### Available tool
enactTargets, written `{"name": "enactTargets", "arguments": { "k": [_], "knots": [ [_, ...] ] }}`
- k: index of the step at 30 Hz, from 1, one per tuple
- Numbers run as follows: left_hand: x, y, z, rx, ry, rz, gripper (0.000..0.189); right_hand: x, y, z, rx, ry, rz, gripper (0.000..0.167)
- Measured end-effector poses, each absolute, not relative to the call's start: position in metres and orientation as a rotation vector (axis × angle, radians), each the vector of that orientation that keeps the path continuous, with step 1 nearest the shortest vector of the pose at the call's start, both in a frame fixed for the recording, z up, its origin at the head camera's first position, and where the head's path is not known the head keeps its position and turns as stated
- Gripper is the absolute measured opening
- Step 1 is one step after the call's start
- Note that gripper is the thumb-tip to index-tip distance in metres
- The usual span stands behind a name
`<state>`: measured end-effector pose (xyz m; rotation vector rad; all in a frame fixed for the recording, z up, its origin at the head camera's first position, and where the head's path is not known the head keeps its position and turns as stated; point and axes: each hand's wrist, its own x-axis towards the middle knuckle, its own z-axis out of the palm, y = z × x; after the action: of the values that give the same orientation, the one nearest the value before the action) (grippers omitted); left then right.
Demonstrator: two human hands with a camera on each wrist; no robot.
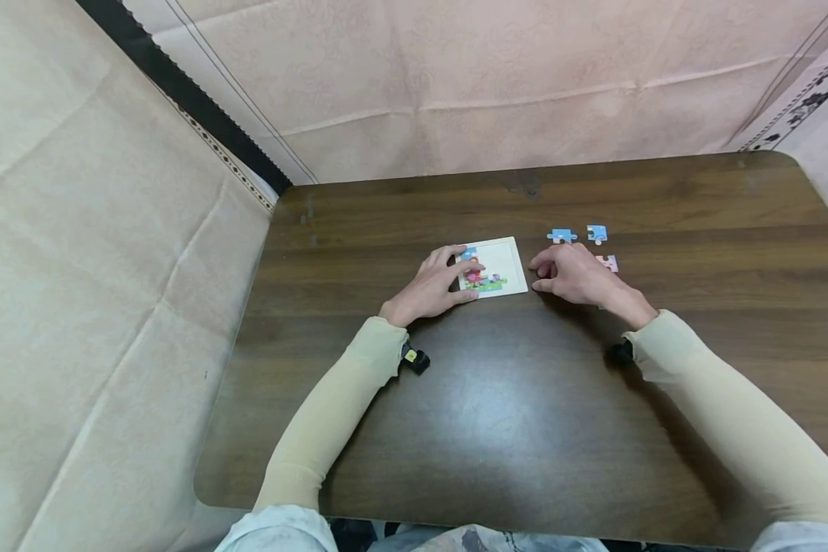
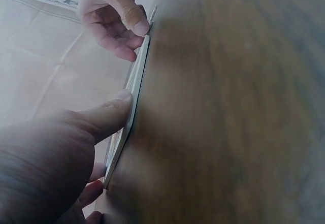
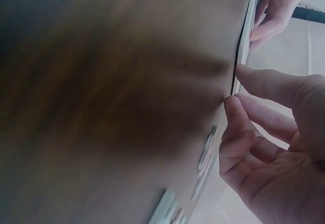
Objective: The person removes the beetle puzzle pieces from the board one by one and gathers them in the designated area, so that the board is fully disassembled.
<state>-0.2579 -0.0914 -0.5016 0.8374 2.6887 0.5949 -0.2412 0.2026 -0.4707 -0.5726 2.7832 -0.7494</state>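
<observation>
A white-framed puzzle board (image 1: 514, 265) lies flat on the table with a few coloured jigsaw pieces (image 1: 491, 284) fitted into its left and near part. My left hand (image 1: 431, 287) holds the board's left side. Its thumb (image 2: 109, 115) presses the near edge, one finger reaches over the pieces, and others sit along the far left. At the board's right edge is my right hand (image 1: 573, 274), thumb and index fingertip apart, touching or almost touching the edge; no piece shows in it. Beyond the right hand lie two blue jigsaw pieces (image 1: 596, 234), with a pink piece (image 1: 608, 263) beside it.
The dark wooden table (image 1: 497, 399) has rounded corners. Pale cloth (image 1: 455, 92) hangs along its far side and covers the left side too. Small devices are strapped under both wrists, the left one (image 1: 416, 359) showing clearly. Something small peeks out under the right wrist.
</observation>
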Motion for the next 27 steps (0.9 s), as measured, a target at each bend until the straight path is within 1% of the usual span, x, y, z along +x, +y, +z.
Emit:
{"name": "enactTargets", "arguments": {
  "k": [6,14,20,27],
  "knots": [
    [-0.258,-0.093,-0.503,0.843,2.682,0.608,0.054,-0.241,0.184,-0.470,-0.632,2.793,-0.777,0.027],
    [-0.259,-0.092,-0.504,0.863,2.681,0.616,0.054,-0.243,0.162,-0.472,-0.658,2.726,-0.737,0.036],
    [-0.259,-0.091,-0.503,0.856,2.679,0.613,0.053,-0.246,0.156,-0.472,-0.669,2.674,-0.710,0.036],
    [-0.260,-0.092,-0.500,0.865,2.712,0.619,0.044,-0.249,0.148,-0.468,-0.629,2.620,-0.699,0.033]
  ]
}}
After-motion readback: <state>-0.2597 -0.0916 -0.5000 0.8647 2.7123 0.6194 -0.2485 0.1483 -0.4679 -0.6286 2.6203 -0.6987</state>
